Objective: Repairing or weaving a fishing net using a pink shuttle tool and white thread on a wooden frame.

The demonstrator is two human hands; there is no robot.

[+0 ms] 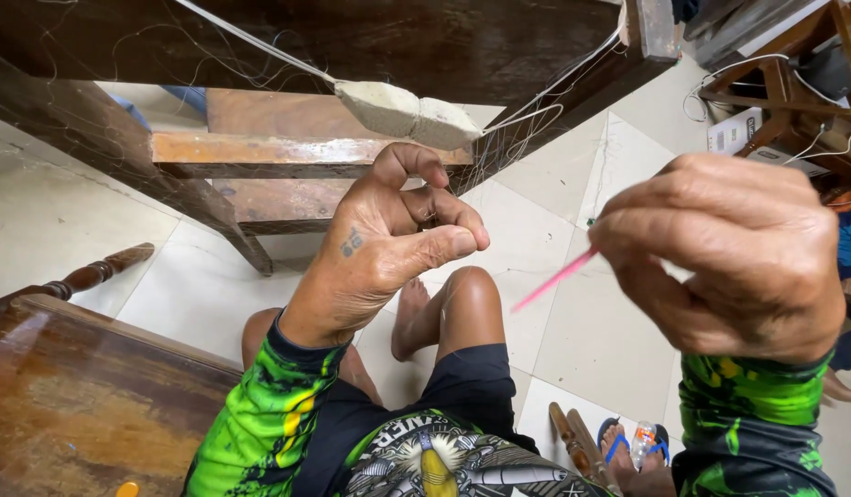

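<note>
Overhead, the pink needle (556, 278) juts leftward from the pinching right hand (729, 258).

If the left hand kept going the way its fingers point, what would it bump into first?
Probably the tip of the pink stick that the right hand holds; the left hand points that way, though depth is unclear.

Between your left hand (388, 244) and right hand (729, 253) the way is open, but net (522, 129), float (407, 112) and beam (287, 155) crowd just above the left.
</note>
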